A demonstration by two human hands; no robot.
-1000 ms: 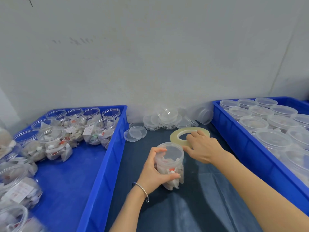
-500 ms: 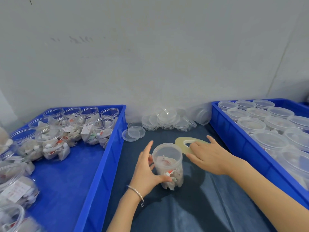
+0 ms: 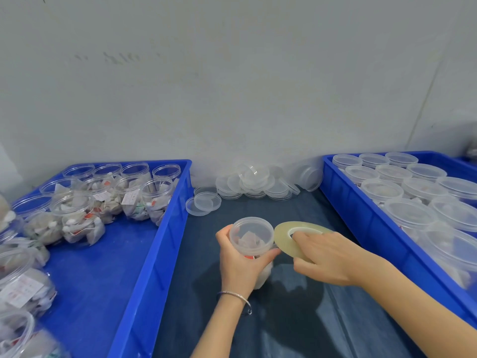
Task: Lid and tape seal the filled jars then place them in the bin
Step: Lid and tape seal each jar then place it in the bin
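Note:
A clear lidded jar (image 3: 251,235) filled with tea bags is lifted off the dark table cloth; my left hand (image 3: 241,264) grips its body from the left. A flat roll of yellowish clear tape (image 3: 285,240) is held tilted just right of the jar's lid, and my right hand (image 3: 324,257) pinches it with a finger through its core. The tape's edge nearly touches the jar's lid rim. The blue bin (image 3: 361,218) on the right holds several lidded jars.
A blue bin (image 3: 165,239) on the left holds several open filled jars (image 3: 77,218). Loose clear lids (image 3: 255,183) lie piled against the wall, and two more lids (image 3: 205,202) lie nearer. The dark cloth (image 3: 296,319) covers the table between the bins.
My right hand has lifted the tape roll off the table and brought it beside the jar. My left hand has closed round the jar and raised it.

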